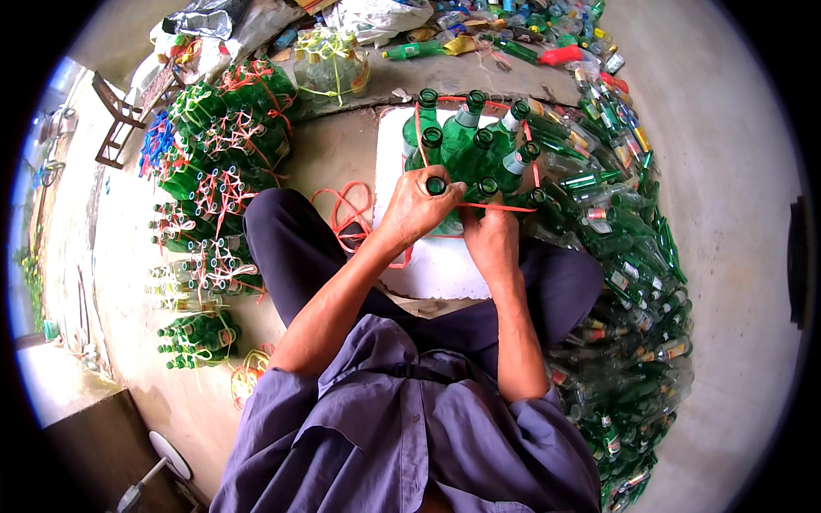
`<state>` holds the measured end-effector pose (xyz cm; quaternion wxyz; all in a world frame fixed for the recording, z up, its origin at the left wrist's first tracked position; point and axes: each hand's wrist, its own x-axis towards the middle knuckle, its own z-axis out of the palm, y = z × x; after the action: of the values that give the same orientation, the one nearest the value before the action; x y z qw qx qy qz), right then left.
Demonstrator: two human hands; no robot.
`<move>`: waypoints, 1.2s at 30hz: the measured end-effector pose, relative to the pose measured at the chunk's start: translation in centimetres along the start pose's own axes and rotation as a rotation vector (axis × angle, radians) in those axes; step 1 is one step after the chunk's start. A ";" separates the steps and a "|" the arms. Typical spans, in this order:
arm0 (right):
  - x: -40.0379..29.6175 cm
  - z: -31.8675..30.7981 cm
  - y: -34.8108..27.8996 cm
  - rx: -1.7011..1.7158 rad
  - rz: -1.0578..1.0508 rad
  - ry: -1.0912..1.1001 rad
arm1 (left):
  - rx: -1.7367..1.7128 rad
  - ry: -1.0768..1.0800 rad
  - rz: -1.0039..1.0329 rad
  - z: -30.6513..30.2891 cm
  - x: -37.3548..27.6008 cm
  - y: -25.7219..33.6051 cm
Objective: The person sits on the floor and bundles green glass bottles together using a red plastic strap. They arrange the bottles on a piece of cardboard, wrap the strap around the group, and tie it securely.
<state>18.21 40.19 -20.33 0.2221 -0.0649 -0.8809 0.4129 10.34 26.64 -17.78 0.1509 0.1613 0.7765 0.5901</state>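
A group of green glass bottles [471,131] stands upright on a white board [436,269] before my crossed legs. A red plastic strap [500,207] runs around the necks of the group. My left hand [414,205] is closed at the near left bottle, whose mouth [436,186] shows between thumb and fingers, and the strap runs into this hand from the far left bottle. Beside it, my right hand [492,227] reaches in at the neck of a near bottle [487,187]. The strap crosses over its fingers; the fingertips are hidden.
Loose red strap [346,211] lies coiled left of the board. Tied bottle bundles [221,192] stand to the left, with a clear-glass bundle [330,67] behind. A large heap of loose bottles [616,256] spreads along the right. A wooden chair [118,122] is at far left.
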 end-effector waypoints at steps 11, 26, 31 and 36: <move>0.6 -1.1 -0.4 -0.014 0.021 -0.113 | 0.070 -0.044 -0.005 -0.6 0.2 0.3; -1.2 -1.3 -0.9 0.004 -0.039 -0.056 | 0.010 -0.080 -0.045 -0.7 0.2 0.3; -1.3 -1.8 -1.2 -0.010 0.066 -0.137 | 0.022 -0.081 -0.029 -0.6 0.4 0.1; -1.7 -2.6 -1.6 0.064 0.134 -0.177 | -0.003 -0.087 -0.006 -0.4 0.4 -0.5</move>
<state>21.05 40.49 -18.26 0.1174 -0.0799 -0.8771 0.4589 9.74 26.29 -18.20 0.1867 0.1843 0.7689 0.5831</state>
